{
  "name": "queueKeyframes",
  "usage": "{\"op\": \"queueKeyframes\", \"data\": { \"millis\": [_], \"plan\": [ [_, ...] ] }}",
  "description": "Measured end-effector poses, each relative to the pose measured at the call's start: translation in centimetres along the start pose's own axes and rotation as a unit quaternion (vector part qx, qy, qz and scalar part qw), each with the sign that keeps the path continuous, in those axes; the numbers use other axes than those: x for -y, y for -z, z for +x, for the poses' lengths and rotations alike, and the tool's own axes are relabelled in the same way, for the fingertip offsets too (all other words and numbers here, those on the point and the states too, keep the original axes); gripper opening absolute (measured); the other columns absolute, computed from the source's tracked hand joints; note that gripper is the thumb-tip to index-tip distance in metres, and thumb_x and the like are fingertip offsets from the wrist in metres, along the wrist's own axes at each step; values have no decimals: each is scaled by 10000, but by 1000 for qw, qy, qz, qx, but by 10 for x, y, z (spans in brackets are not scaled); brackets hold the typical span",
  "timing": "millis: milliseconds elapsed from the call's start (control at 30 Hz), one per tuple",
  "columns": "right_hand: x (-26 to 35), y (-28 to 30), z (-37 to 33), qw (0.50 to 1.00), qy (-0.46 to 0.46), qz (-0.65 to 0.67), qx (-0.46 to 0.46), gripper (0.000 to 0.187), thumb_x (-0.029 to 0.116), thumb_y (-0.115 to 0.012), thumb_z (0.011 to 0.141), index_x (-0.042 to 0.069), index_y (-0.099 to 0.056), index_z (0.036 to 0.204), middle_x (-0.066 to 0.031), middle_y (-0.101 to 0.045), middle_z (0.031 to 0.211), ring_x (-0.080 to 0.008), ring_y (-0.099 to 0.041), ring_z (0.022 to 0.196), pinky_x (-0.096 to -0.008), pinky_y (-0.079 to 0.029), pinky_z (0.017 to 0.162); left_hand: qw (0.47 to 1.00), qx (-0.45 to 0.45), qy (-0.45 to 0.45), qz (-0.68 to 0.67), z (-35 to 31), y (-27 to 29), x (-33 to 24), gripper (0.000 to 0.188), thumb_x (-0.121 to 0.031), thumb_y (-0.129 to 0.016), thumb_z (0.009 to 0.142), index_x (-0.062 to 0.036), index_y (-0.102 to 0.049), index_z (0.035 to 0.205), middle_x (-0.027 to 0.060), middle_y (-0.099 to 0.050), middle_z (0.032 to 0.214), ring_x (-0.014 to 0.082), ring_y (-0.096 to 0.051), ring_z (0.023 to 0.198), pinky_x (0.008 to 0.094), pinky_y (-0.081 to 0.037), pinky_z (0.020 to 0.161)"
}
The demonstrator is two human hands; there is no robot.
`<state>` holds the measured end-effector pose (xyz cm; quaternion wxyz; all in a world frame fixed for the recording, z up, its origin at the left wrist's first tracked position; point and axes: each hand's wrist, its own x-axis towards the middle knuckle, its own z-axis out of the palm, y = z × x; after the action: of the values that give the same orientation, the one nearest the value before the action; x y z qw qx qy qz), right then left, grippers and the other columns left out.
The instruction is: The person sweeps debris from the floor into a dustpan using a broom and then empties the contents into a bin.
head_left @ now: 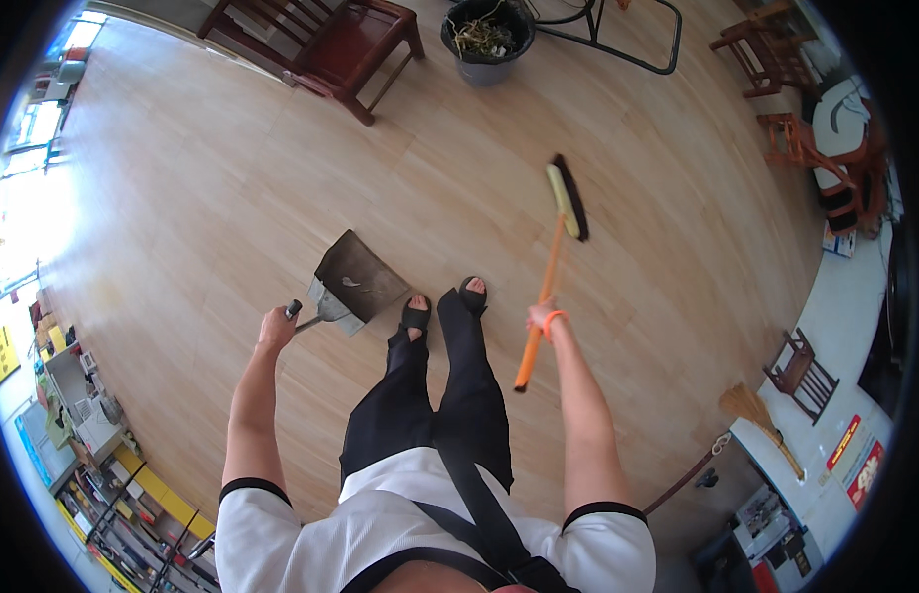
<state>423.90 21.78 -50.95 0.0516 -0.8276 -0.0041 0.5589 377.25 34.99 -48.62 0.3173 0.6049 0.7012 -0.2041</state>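
My left hand [277, 326] is wrapped round the dark-tipped handle of a metal dustpan [380, 277]. The pan rests on or just above the floor, left of my feet, with a small pale scrap lying in it. In my right hand [548, 317] is the orange handle of a broom [567, 202], gripped near its upper end. The broom's head, cream with dark bristles, is stretched out ahead on the right, on or close to the floor. Dustpan and broom head are well apart.
Light wooden floor [459, 188] spreads around my sandalled feet. Ahead stand a dark red wooden chair [355, 49], a grey bucket [487, 67] of dry plant matter and a black metal frame [627, 61]. Shelves [133, 494] line the left; a straw broom [751, 407] and small chair [800, 376] are right.
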Motion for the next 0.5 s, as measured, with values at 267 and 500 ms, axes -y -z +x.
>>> {"op": "queueKeyframes", "data": {
  "millis": [267, 500],
  "plan": [
    [-30, -143, -88, 932, 36, -278, 228, 391, 39, -378, 667, -18, -192, 1006, -148, -489, 594, -186, -483, 431, -287, -415, 403, 1000, 16, 3, -25, 31, -10, 60, 224, -229, -472, 667, -23, -539, 724, 200, -514, 691, 333, -489, 700, 380, -397, 617],
    [-22, -100, -164, 910, 108, -252, 312, 338, 102, -445, 678, 13, -262, 948, -49, -395, 557, -106, -422, 404, -233, -383, 340, 998, 40, -12, -50, 18, -15, 75, 214, -212, -472, 659, -19, -542, 720, 202, -516, 710, 331, -491, 716, 379, -398, 640]
  ]
}}
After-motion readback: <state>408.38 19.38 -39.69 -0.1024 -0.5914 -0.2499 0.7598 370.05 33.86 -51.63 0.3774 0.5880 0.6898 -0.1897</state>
